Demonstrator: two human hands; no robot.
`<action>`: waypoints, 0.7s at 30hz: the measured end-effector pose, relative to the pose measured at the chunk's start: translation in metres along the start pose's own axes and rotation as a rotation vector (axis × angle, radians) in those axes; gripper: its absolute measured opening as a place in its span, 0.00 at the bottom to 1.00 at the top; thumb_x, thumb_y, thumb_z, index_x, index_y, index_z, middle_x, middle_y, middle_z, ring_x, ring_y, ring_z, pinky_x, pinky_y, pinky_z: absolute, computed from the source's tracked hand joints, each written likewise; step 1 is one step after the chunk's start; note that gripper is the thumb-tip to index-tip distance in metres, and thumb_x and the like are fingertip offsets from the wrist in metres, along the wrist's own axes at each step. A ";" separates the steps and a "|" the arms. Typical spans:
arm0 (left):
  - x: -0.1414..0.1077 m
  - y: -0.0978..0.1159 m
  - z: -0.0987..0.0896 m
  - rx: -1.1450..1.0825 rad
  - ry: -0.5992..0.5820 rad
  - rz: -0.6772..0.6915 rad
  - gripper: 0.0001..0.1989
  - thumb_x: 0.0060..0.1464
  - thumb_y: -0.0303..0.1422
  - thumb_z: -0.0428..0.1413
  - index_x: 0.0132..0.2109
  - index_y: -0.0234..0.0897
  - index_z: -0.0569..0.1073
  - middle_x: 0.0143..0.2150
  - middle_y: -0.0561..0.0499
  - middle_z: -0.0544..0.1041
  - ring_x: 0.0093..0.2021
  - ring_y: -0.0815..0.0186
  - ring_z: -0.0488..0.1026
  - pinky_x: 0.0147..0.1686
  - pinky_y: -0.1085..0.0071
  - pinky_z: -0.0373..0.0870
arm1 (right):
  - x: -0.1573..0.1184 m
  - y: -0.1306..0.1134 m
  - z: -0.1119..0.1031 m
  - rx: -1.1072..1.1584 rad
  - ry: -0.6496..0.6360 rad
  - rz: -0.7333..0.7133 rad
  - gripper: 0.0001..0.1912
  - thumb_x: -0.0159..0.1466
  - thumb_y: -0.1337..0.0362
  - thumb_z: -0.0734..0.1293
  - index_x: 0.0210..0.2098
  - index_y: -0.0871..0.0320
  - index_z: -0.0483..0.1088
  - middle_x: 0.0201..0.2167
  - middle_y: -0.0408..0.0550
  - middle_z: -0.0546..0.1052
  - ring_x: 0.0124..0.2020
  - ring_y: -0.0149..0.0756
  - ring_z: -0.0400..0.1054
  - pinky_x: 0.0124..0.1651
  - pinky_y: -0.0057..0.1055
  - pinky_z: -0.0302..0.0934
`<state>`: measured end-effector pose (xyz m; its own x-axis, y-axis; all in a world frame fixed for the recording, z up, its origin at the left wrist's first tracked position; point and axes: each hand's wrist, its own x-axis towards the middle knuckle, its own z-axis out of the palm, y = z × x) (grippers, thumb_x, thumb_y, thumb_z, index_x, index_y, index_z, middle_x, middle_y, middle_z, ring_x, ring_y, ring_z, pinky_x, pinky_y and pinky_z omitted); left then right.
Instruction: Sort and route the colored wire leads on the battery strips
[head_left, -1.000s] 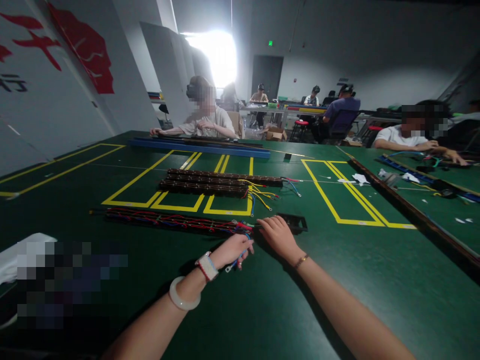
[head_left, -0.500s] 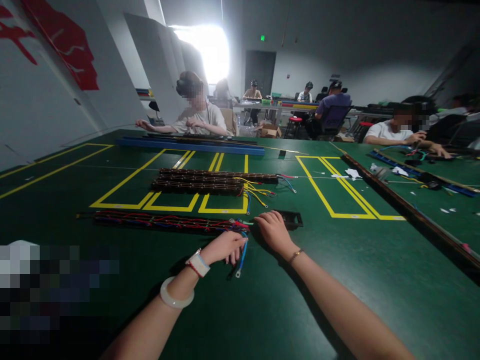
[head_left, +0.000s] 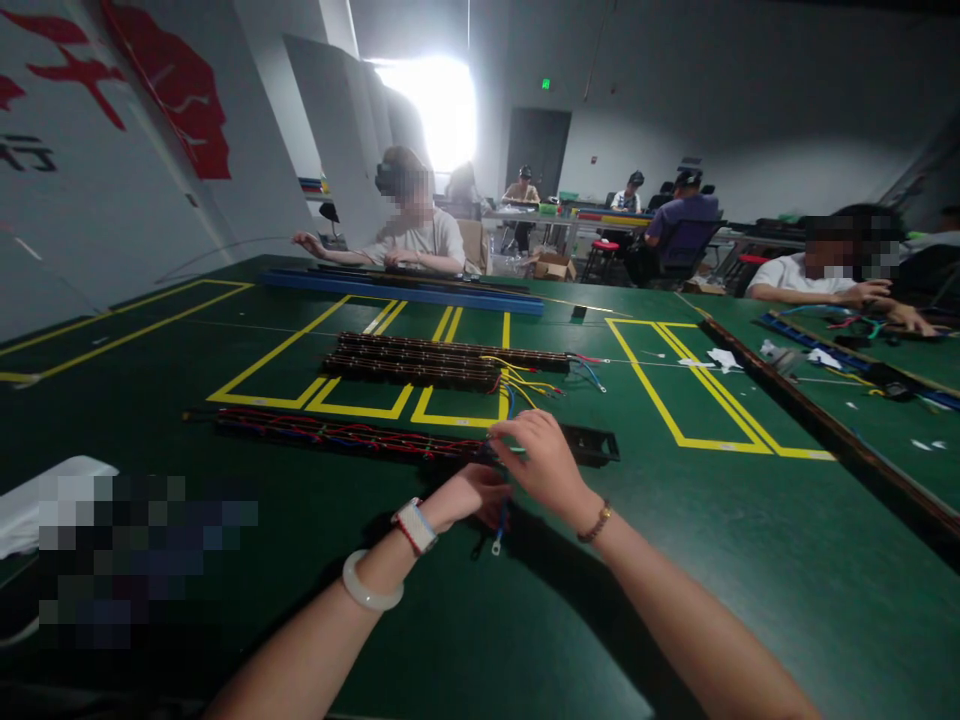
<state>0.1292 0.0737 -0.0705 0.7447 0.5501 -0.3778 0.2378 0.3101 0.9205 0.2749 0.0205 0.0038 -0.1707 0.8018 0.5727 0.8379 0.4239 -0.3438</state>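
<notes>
A long black strip [head_left: 352,437] with red and blue wires along it lies across the table in front of me. At its right end my left hand [head_left: 472,492] is closed around a blue wire [head_left: 500,532], whose ring terminal hangs below the fingers. My right hand [head_left: 538,462] is just above and to the right, its thumb and fingers pinched together over the wire ends; what they grip is hidden. Right beside that hand, the black end piece [head_left: 601,447] with a rectangular opening shows past the knuckles.
Beyond lie several dark bars [head_left: 420,362] with yellow, red and blue leads. A blue rail [head_left: 405,293] is at the far edge, a long dark bar [head_left: 795,400] runs along the right, and paper scraps [head_left: 724,360] lie nearby. Co-workers sit opposite and at right.
My right hand has moved left from the black end piece to the wire ends, its fingers now pinched. My left hand stays at the blue wire. The view has shifted slightly.
</notes>
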 end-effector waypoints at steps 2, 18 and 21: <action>0.001 -0.002 0.001 0.009 -0.018 -0.009 0.23 0.43 0.46 0.63 0.35 0.32 0.67 0.27 0.44 0.76 0.26 0.60 0.75 0.24 0.70 0.70 | 0.005 0.010 -0.009 -0.050 0.018 0.090 0.06 0.64 0.64 0.61 0.38 0.58 0.68 0.35 0.46 0.74 0.39 0.33 0.65 0.48 0.32 0.54; -0.005 0.003 0.001 -0.067 -0.168 -0.068 0.24 0.47 0.47 0.60 0.39 0.30 0.66 0.34 0.39 0.77 0.35 0.59 0.77 0.35 0.67 0.71 | 0.008 0.048 -0.024 -0.090 -0.036 0.253 0.05 0.56 0.69 0.60 0.34 0.59 0.64 0.34 0.47 0.72 0.38 0.36 0.65 0.43 0.32 0.57; -0.006 0.003 0.001 -0.123 -0.164 -0.054 0.24 0.46 0.47 0.61 0.41 0.31 0.65 0.34 0.41 0.77 0.34 0.59 0.77 0.35 0.66 0.71 | 0.001 0.024 -0.048 0.020 -0.047 0.128 0.06 0.60 0.64 0.62 0.36 0.57 0.67 0.43 0.51 0.71 0.49 0.40 0.63 0.52 0.39 0.56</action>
<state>0.1260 0.0707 -0.0654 0.8269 0.4001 -0.3952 0.2092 0.4335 0.8765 0.3196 0.0113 0.0324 -0.0880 0.8685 0.4879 0.8440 0.3252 -0.4265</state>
